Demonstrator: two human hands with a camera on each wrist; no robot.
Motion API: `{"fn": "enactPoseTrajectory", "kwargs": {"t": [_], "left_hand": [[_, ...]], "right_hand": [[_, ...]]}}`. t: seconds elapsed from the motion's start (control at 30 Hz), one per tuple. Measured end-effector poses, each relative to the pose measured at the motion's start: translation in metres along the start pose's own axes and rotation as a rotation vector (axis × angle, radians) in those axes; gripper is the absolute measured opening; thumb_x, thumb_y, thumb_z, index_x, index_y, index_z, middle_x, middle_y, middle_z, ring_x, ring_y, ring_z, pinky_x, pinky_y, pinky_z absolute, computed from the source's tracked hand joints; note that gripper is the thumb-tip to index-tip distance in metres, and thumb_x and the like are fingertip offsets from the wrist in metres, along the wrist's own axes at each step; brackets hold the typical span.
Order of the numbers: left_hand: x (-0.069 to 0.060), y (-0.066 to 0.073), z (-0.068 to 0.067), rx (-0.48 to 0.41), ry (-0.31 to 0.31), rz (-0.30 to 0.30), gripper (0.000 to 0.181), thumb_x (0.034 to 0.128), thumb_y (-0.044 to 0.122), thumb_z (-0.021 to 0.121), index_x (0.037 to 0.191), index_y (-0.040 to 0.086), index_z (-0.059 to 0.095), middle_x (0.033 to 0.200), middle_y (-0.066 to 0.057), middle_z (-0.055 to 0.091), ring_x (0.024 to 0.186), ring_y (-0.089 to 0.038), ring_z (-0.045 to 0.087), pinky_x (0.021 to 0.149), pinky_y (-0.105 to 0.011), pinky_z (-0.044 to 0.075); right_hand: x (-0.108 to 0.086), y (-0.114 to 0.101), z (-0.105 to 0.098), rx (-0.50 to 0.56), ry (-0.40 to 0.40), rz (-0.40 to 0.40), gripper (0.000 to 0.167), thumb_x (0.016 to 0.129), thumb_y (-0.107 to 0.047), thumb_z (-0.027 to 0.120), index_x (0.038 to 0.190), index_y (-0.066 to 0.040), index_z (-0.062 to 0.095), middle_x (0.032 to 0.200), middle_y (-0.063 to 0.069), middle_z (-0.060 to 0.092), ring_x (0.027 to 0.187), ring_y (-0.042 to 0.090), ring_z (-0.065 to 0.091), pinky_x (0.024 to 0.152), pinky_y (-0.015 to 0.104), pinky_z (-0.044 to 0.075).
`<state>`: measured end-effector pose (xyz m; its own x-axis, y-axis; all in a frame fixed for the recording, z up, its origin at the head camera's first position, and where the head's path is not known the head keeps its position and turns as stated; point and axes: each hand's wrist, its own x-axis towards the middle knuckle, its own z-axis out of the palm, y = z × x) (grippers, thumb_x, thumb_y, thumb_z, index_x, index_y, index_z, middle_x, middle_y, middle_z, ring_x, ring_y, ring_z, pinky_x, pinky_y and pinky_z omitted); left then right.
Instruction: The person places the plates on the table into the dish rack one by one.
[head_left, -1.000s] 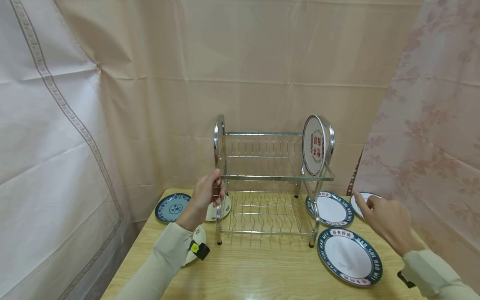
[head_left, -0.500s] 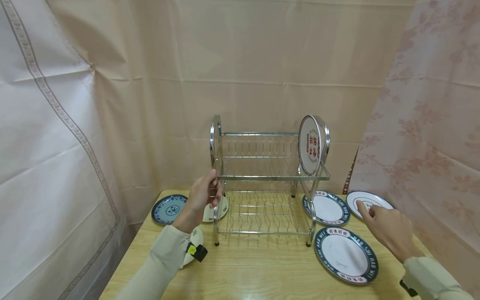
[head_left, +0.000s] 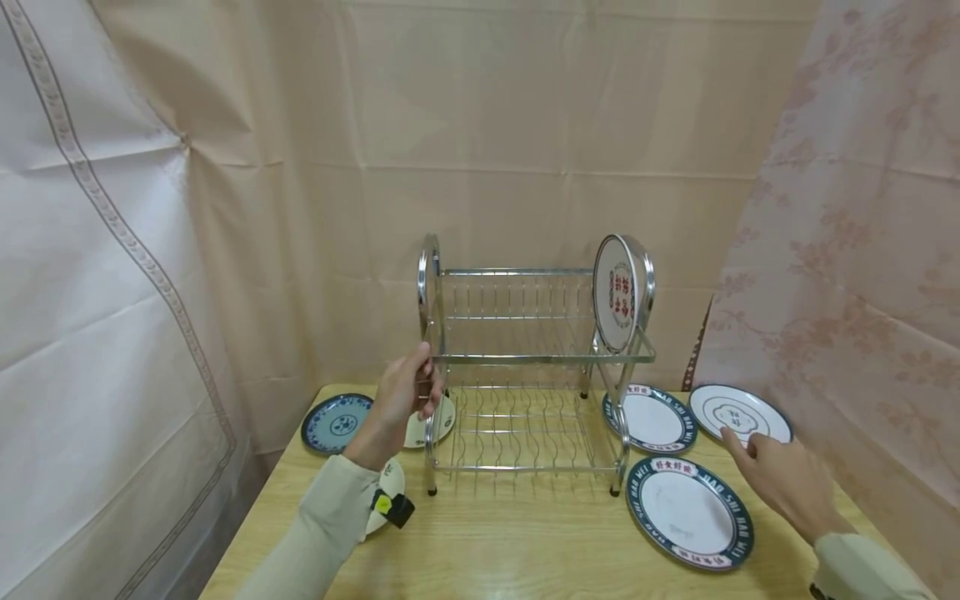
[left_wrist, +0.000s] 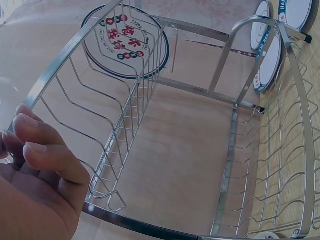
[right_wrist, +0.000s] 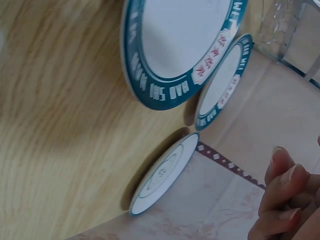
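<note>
Left hand at the rack, right hand near the white plate.
The left's fingers curl, their hold unclear; the right's bend loosely, gripping nothing. The white plate lies just beyond on the counter, partly covered; the left sleeve half-hides a cream plate.

Metal rack between two hands, plates on the wooden table
</note>
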<state>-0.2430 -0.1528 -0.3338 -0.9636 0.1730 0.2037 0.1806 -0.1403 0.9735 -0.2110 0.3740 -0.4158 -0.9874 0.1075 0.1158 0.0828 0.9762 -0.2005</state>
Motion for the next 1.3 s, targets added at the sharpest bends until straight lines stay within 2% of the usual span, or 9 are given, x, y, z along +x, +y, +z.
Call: {"fn": "enactPoseTrajectory", "kwargs": {"t": [0.2, 0.5, 0.67, 0.8, 0.97, 1.07, 1.17, 1.3], "left_hand": [[-0.001, -0.001, -0.001, 0.011, 0.017, 0.001, 0.046, 0.1092, 0.047, 0.042, 0.082, 0.01, 0.045, 0.066, -0.003, 0.053, 0.049, -0.013, 0.044, 0.046, -0.024, 0.037], [-0.002, -0.003, 0.001, 0.006, 0.022, -0.006, 0.045, 0.1085, 0.048, 0.043, 0.083, 0.011, 0.045, 0.066, -0.002, 0.054, 0.05, -0.012, 0.044, 0.046, -0.023, 0.038], [-0.002, -0.003, 0.002, 0.003, 0.021, 0.0, 0.047, 0.1077, 0.051, 0.044, 0.083, 0.011, 0.045, 0.067, -0.002, 0.054, 0.05, -0.012, 0.044, 0.047, -0.023, 0.038], [-0.001, -0.004, 0.003, 0.004, 0.013, 0.013, 0.048, 0.1075, 0.052, 0.044, 0.083, 0.011, 0.045, 0.067, -0.002, 0.054, 0.05, -0.013, 0.044, 0.047, -0.023, 0.038], [-0.002, -0.003, 0.004, 0.008, 0.012, 0.008, 0.048, 0.1078, 0.052, 0.043, 0.083, 0.012, 0.044, 0.067, -0.003, 0.054, 0.05, -0.013, 0.044, 0.047, -0.023, 0.038], [-0.002, -0.003, 0.004, 0.003, 0.019, 0.001, 0.048, 0.1084, 0.051, 0.042, 0.083, 0.011, 0.044, 0.067, -0.003, 0.053, 0.05, -0.013, 0.044, 0.047, -0.024, 0.038], [-0.003, -0.003, 0.005, -0.007, 0.027, -0.006, 0.047, 0.1089, 0.051, 0.041, 0.082, 0.011, 0.044, 0.066, -0.003, 0.054, 0.049, -0.014, 0.044, 0.047, -0.024, 0.038], [-0.003, -0.003, 0.005, -0.012, 0.03, -0.008, 0.047, 0.1092, 0.05, 0.041, 0.082, 0.011, 0.044, 0.066, -0.003, 0.054, 0.049, -0.014, 0.044, 0.047, -0.024, 0.038]], "right_hand": [[-0.001, 0.011, 0.01, 0.005, 0.031, -0.013, 0.065, 0.106, -0.06, 0.035, 0.076, -0.009, 0.063, 0.07, 0.009, 0.056, 0.063, 0.029, 0.052, 0.05, 0.042, 0.037], [-0.002, 0.033, 0.026, 0.018, -0.115, 0.023, 0.07, 0.105, -0.065, 0.029, 0.089, -0.003, 0.058, 0.074, 0.014, 0.057, 0.065, 0.033, 0.057, 0.053, 0.048, 0.043], [-0.003, 0.042, 0.034, 0.003, -0.197, 0.038, 0.088, 0.104, -0.069, 0.025, 0.101, 0.01, 0.062, 0.089, 0.03, 0.063, 0.075, 0.046, 0.063, 0.06, 0.058, 0.049], [-0.005, 0.048, 0.039, -0.01, -0.244, 0.038, 0.094, 0.103, -0.071, 0.024, 0.109, 0.014, 0.062, 0.095, 0.035, 0.063, 0.083, 0.053, 0.063, 0.063, 0.064, 0.05], [-0.007, 0.052, 0.046, -0.005, -0.26, 0.043, 0.093, 0.101, -0.073, 0.024, 0.106, 0.01, 0.065, 0.095, 0.032, 0.064, 0.085, 0.054, 0.062, 0.065, 0.068, 0.048], [-0.006, 0.054, 0.05, -0.004, -0.263, 0.048, 0.094, 0.1, -0.075, 0.024, 0.104, 0.009, 0.066, 0.093, 0.031, 0.064, 0.085, 0.053, 0.062, 0.066, 0.067, 0.049], [-0.006, 0.055, 0.052, 0.0, -0.266, 0.052, 0.093, 0.1, -0.075, 0.023, 0.101, 0.007, 0.067, 0.09, 0.027, 0.065, 0.082, 0.048, 0.063, 0.065, 0.064, 0.05], [-0.008, 0.058, 0.055, 0.037, -0.286, 0.061, 0.086, 0.101, -0.075, 0.024, 0.092, 0.001, 0.066, 0.081, 0.017, 0.061, 0.075, 0.036, 0.061, 0.061, 0.054, 0.049]]}}
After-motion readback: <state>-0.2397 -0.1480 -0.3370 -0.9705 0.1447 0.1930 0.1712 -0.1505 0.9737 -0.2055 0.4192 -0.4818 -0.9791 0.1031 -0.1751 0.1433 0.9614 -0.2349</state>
